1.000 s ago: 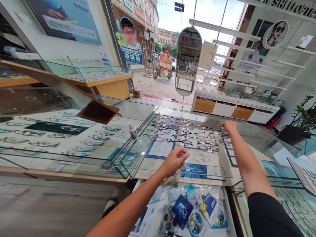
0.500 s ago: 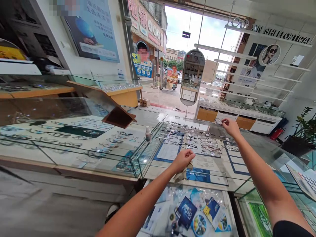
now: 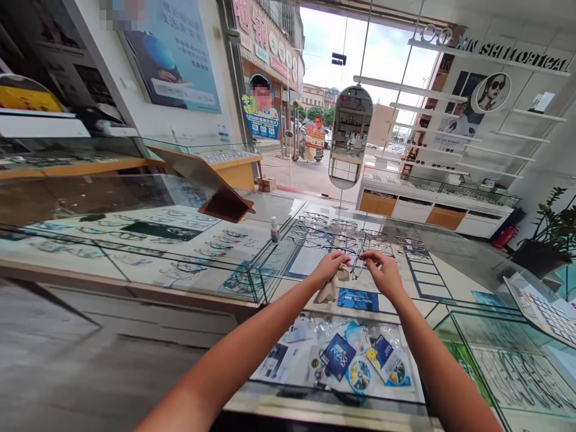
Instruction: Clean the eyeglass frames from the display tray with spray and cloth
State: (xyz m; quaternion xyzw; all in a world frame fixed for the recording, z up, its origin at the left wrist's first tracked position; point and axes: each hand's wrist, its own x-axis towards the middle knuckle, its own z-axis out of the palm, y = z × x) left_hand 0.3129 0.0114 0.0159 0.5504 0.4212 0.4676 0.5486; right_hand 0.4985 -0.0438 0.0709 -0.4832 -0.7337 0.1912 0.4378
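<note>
My left hand (image 3: 329,269) is closed on a beige cleaning cloth (image 3: 329,290), which hangs below the fingers. My right hand (image 3: 381,271) pinches a thin-framed pair of glasses (image 3: 358,261) close beside the left hand. The frame stands roughly upright between the two hands, and its outline blurs into the glasses behind. Both hands are over the glass display case (image 3: 310,309). Several rows of glasses (image 3: 344,225) appear just beyond them. A small white bottle (image 3: 275,230) stands on the glass left of the hands.
A brown board-like stand (image 3: 225,204) rises from the left counter. An oval mirror (image 3: 351,138) is beyond the case. Lens packets (image 3: 339,357) lie in the case nearest me. More glasses (image 3: 517,378) fill a case at right, beside a potted plant (image 3: 546,240).
My right hand has come in from the far right with the glasses, to beside my left hand. The left hand keeps the cloth and has shifted slightly up and left. The view has tilted slightly.
</note>
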